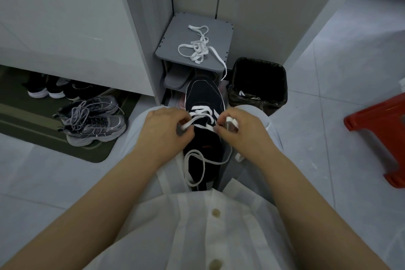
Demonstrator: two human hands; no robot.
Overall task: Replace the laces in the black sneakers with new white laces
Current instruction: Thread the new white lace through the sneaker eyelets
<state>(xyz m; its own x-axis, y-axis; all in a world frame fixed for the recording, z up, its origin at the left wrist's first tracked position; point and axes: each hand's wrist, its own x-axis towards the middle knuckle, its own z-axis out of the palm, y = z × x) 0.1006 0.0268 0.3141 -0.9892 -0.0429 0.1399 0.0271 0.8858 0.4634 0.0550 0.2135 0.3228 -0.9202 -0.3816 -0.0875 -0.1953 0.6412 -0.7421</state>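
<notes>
A black sneaker (203,94) lies between my knees, toe pointing away from me. A white lace (202,112) crosses its lower eyelets, and its loose end loops over the tongue near me. My left hand (166,125) pinches one strand of that lace at the sneaker's left side. At the right side, my right hand (238,125) pinches the other strand. A second white lace (197,48) lies tangled on top of a grey shoe rack (173,35), one end hanging over the front edge.
A black bin (258,85) stands right of the rack. Grey slippers (175,77) sit on the rack's shelf. Grey sneakers (92,123) rest on a dark mat (96,155) at left, more shoes behind them. A red stool (379,125) stands at the right.
</notes>
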